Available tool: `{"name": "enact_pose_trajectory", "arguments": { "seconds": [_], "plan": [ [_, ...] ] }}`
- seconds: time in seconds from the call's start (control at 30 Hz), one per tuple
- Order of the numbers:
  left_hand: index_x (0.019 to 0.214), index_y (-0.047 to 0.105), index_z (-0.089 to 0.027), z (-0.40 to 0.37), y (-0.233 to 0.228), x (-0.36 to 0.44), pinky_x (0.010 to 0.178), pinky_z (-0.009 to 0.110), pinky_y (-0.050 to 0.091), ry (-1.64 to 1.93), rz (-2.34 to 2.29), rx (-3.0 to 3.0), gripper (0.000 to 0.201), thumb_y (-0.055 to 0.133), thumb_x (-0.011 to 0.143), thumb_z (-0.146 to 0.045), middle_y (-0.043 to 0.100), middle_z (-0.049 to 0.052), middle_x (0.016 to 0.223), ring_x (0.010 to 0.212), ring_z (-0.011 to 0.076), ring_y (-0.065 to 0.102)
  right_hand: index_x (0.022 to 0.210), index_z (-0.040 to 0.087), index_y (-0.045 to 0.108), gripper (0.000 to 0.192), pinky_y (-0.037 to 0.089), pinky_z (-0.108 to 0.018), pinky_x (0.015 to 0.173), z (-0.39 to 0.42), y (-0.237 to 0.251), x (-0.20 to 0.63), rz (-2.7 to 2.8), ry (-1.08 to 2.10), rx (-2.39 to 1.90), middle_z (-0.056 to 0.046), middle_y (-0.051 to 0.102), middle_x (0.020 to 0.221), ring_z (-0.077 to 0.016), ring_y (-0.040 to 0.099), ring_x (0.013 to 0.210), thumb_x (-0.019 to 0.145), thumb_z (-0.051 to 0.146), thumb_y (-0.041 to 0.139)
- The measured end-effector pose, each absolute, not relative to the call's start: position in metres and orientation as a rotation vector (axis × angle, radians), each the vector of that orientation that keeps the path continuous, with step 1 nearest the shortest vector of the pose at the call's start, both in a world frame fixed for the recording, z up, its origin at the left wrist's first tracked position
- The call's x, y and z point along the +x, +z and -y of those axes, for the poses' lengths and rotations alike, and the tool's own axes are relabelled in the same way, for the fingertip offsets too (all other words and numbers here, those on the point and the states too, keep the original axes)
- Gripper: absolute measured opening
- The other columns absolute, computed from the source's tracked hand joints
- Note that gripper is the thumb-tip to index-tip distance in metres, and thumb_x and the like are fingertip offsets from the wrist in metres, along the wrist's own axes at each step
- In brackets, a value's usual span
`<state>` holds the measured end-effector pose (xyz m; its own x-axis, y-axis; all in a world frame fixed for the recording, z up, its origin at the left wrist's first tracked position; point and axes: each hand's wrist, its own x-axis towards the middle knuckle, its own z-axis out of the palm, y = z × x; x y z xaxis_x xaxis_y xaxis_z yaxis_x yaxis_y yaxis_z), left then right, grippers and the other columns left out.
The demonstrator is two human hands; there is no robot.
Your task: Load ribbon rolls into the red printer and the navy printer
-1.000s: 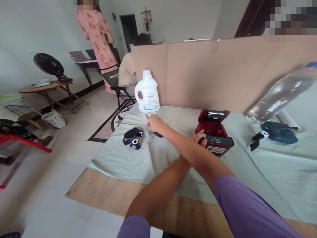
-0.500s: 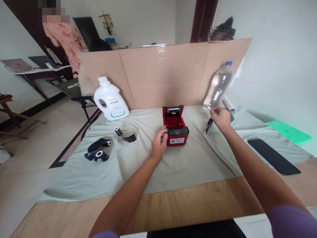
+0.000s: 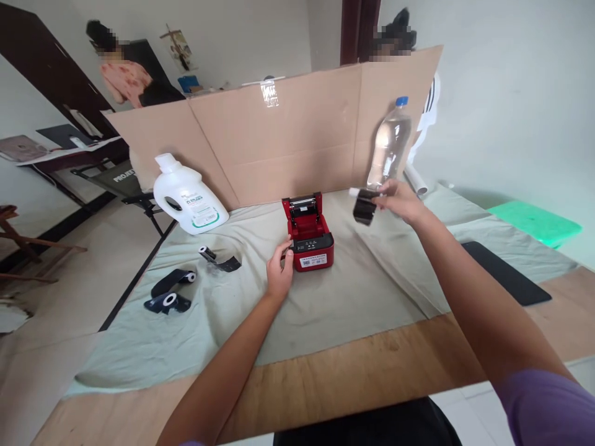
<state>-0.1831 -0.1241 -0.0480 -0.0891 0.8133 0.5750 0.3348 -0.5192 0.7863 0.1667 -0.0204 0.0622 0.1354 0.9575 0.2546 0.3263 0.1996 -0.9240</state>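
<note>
The right hand [image 3: 395, 201] pinched a black roll [image 3: 364, 210] in mid-air, there, near the clear bottle [image 3: 388, 145]! The left hand [image 3: 279, 272] touched the red printer [image 3: 310, 246] at its front left corner; whether it gripped, I couldn't tell. Progress? Lid already up on the surface [image 3: 353, 353], pinched roll outside the printer, three dark rolls [image 3: 173, 283] lying at left. Lettering: printer and white jug [image 3: 188, 198] labels too small to read, but the chair [image 3: 109, 189] showed "PROJE"!
</note>
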Motion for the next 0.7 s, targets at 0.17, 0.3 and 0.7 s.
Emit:
{"name": "enact_pose_trajectory", "arguments": {
  "seconds": [0.17,0.3,0.7],
  "plan": [
    [0.121,0.064,-0.021,0.124,-0.048,-0.184,0.111,0.042,0.047,1.642,-1.252,1.801,0.032,0.047,0.102,-0.041,0.065,0.011,0.137,0.131,0.0236,0.059,0.085,0.023,0.054,0.034,0.053,-0.031,0.067,0.059,0.088,0.096,1.356,1.263,-0.759,0.002,0.065,0.080,-0.0153,0.063,0.071,0.065,0.025,0.081],
    [0.122,0.063,-0.021,0.124,-0.049,-0.185,0.111,0.042,0.047,1.628,-1.261,1.815,0.033,0.047,0.102,-0.042,0.065,0.011,0.136,0.130,0.0242,0.059,0.082,0.021,0.054,0.025,0.046,-0.028,0.064,0.055,0.083,0.041,1.754,1.226,-0.880,0.001,0.065,0.079,-0.0147,0.059,0.068,0.068,0.019,0.076],
    [0.138,0.051,-0.019,0.123,-0.049,-0.184,0.114,0.042,0.042,1.623,-1.266,1.945,0.043,0.049,0.101,-0.040,0.052,0.015,0.149,0.140,0.0257,0.048,0.096,0.018,0.060,0.031,0.035,-0.028,0.064,0.048,0.087,0.009,2.381,0.233,-1.566,-0.009,0.070,0.096,-0.0237,0.060,0.086,0.069,0.003,0.061]
  ]
}}
